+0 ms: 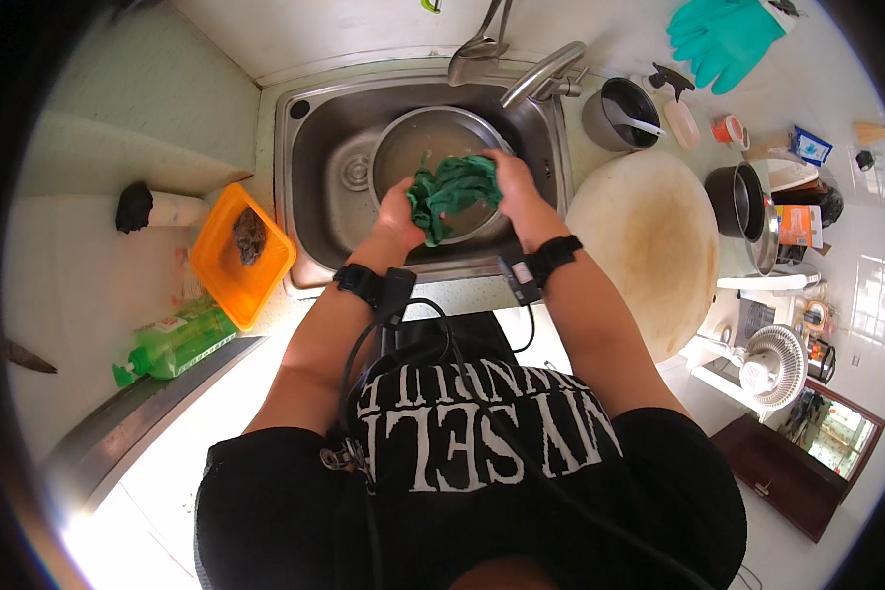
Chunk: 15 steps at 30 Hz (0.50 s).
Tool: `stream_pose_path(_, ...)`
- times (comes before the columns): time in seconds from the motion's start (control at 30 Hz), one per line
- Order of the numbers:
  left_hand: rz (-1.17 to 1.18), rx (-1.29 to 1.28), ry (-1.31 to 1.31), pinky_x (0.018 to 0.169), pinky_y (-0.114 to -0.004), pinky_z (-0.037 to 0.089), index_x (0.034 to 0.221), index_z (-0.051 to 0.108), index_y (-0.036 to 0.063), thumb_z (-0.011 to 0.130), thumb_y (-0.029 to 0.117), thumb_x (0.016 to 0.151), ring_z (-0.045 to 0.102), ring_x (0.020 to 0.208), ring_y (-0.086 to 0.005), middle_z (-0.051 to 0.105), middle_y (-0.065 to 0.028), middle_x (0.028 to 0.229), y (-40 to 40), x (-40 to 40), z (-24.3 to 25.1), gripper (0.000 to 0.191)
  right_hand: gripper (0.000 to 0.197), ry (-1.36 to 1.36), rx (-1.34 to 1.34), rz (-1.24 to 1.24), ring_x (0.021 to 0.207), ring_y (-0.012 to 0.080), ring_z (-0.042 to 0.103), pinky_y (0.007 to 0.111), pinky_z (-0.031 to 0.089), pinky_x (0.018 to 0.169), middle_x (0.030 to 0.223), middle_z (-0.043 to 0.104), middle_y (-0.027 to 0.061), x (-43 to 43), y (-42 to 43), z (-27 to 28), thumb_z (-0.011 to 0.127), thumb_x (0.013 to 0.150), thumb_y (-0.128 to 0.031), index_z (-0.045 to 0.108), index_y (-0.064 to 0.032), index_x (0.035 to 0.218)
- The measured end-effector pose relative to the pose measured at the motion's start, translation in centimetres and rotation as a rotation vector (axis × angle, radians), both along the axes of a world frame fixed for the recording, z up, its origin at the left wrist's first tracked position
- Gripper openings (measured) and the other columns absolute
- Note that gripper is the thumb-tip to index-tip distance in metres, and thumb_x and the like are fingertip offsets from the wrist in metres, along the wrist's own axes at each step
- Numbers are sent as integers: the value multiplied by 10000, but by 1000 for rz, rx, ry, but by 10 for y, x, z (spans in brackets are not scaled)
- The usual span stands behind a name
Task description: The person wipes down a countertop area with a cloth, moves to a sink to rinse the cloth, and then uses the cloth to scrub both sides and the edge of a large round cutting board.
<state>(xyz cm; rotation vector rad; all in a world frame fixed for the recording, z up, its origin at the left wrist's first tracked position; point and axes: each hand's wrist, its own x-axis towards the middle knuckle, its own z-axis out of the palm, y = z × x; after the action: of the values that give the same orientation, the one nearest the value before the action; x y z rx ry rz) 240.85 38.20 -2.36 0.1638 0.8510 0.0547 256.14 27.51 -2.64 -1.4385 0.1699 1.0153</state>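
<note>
A wet-looking green cloth (453, 192) is bunched between my two hands. My left hand (402, 217) grips its left end, and my right hand (515, 183) grips its right end. Beneath the cloth, a round metal basin (383, 136) holds cloudy water. That basin stands inside a stainless steel sink (324, 199), whose drain strainer (355, 171) shows to the left. Part of the basin's near rim is hidden behind the cloth and my hands.
A faucet (544, 74) reaches over the sink's back right. Left stand an orange plastic basket (214, 269) holding a brown scrubber (249, 236) and a green detergent bottle (184, 343). Right are a large round cutting board (645, 251) and a dark pot (597, 118). A knife (29, 358) lies far left.
</note>
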Motion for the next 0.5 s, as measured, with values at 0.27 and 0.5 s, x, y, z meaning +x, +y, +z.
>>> stream_pose_path(0.27,-70,-106,-251,880,-436,436,1123,510,6,410,216,868,554,974,-325,568,-180,1079,26,-17,4,346,416,343,412,11,959,260,548,369,432,779,1145,545,117,5,-21,36,455,732,-127,568,-52,1126)
stream_pose_path(0.5,-160,214,-340,861,-367,448,1082,552,31,436,227,896,573,960,-218,608,-91,1028,21,-1,-5,294,406,-861,0,506,945,260,546,333,419,844,988,574,129,-45,6,20,715,654,-253,571,-88,996)
